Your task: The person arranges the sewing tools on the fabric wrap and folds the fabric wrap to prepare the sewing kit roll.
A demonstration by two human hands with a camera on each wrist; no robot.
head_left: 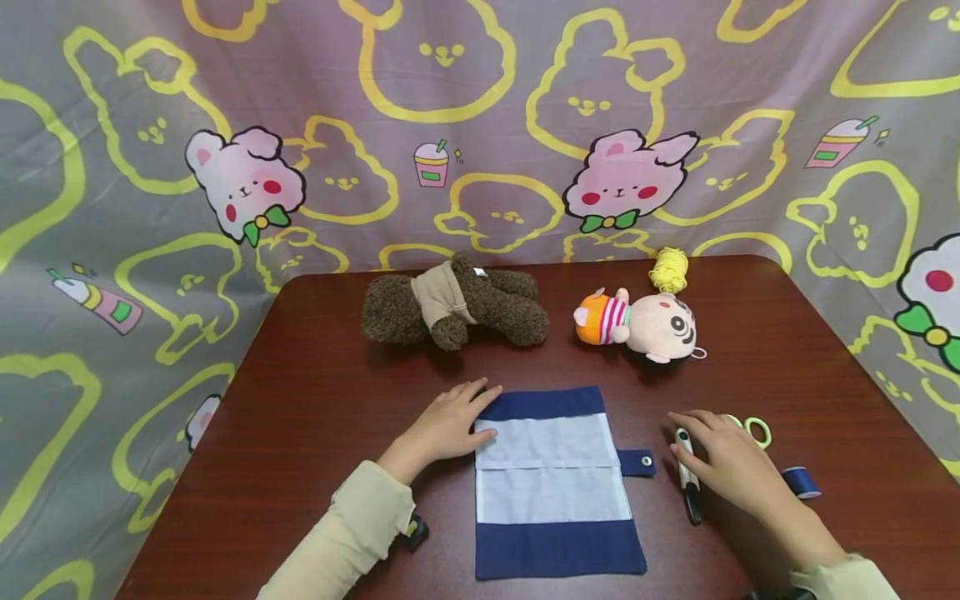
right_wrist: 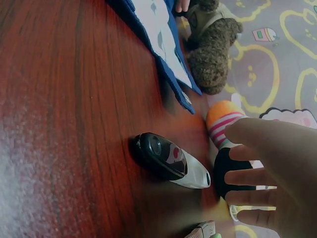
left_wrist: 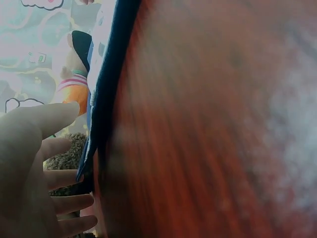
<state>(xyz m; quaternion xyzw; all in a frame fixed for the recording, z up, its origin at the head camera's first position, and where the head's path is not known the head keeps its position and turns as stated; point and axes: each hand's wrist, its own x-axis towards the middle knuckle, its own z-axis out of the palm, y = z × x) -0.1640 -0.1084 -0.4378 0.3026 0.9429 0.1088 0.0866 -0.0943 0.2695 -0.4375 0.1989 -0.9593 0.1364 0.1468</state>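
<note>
A navy cloth organizer point(head_left: 551, 492) with pale blue pockets lies flat, its snap tab point(head_left: 636, 462) out to the right. At its upper left edge is my left hand point(head_left: 450, 421), fingers spread, the tips over the cloth. My right hand point(head_left: 723, 458) hovers with straight fingers beside a slim white-and-black tool point(right_wrist: 173, 161), whose exact kind I cannot tell. Partly behind that hand are scissors with pale green handles point(head_left: 758, 432). A spool of blue thread point(head_left: 802, 482) lies to the right of it.
Across the back of the dark red wooden table point(head_left: 315, 417) lie a brown teddy bear point(head_left: 495, 304), a plush doll point(head_left: 652, 325) in a striped top and a skein of yellow yarn point(head_left: 669, 270). A patterned curtain point(head_left: 480, 142) hangs behind.
</note>
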